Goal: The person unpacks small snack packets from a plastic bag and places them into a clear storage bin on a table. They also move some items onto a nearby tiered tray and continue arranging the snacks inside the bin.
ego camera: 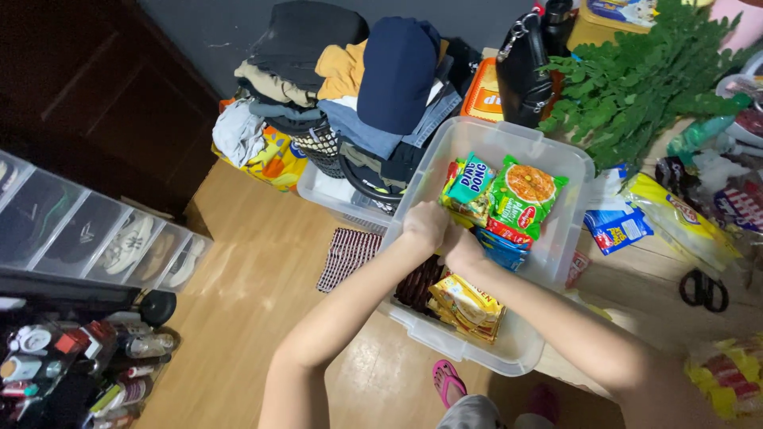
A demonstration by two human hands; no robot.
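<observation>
- At frame centre, the left hand [424,225] and right hand [461,248] meet inside the clear bin [568,208], fingers curled down among noodle packets [526,193]; what they grip is hidden.
- Packets look light, crinkly, slippery and crushable; best pinched at a sealed edge.
- Yellow packets [467,304] lie lower in the bin.
- Folded clothes [350,75] are piled at upper centre.

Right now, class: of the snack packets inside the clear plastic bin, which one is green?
The packet at the bin's far end, beyond both hands. Its front is green with an orange round picture; the nearer packets are yellow.
</observation>
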